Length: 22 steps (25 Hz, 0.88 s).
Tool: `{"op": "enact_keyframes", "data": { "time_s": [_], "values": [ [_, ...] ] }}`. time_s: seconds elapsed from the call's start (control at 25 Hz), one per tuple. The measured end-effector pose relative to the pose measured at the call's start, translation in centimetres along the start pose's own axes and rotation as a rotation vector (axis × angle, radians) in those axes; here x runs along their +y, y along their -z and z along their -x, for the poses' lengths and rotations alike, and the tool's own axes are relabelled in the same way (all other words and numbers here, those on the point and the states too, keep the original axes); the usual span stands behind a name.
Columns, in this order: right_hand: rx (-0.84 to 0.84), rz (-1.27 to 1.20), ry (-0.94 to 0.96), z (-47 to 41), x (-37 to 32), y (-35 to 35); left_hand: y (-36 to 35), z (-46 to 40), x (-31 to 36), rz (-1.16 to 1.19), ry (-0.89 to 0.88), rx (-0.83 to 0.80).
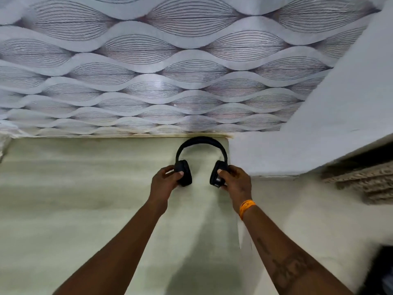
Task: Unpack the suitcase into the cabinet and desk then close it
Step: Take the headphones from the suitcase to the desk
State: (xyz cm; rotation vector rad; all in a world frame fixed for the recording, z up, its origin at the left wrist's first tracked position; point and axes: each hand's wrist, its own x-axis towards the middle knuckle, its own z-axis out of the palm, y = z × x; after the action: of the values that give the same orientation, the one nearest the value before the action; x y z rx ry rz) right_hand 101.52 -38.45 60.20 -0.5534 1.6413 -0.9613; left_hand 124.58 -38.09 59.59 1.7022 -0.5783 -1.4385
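Observation:
Black over-ear headphones (201, 143) are held low over the pale green desk top (85, 199), close to the back wall, with the headband pointing away from me. My left hand (164, 180) grips the left ear cup and my right hand (235, 180) grips the right ear cup. An orange band sits on my right wrist. Whether the cups touch the desk I cannot tell. The suitcase and the cabinet are not recognisable in this view.
A wall with grey wave-pattern wallpaper (170, 71) rises behind the desk. A plain white block (319, 135) juts in at the right, with a woven surface (365, 182) below it. Something dark shows at the bottom right corner (382, 271).

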Motion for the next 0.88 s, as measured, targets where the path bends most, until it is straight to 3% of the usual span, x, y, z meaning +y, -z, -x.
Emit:
{"op": "enact_keyframes", "data": {
  "time_s": [0.48,0.68,0.76,0.88],
  "values": [
    [0.126,0.129,0.088,-1.7,-0.2,-2.8,0.6,-3.0,1.4,-0.179,-0.047,0.015],
    [0.269,0.108,0.225,1.1,-1.7,-2.3,0.1,-0.5,3.3,-0.316,-0.245,0.087],
    [0.302,0.05,0.277,2.8,-2.6,-1.6,-0.9,1.3,4.6,-0.29,-0.323,0.05],
    [0.256,-0.074,0.275,5.8,-4.1,0.2,-3.2,4.5,6.2,-0.128,-0.272,-0.109]
  ]
}}
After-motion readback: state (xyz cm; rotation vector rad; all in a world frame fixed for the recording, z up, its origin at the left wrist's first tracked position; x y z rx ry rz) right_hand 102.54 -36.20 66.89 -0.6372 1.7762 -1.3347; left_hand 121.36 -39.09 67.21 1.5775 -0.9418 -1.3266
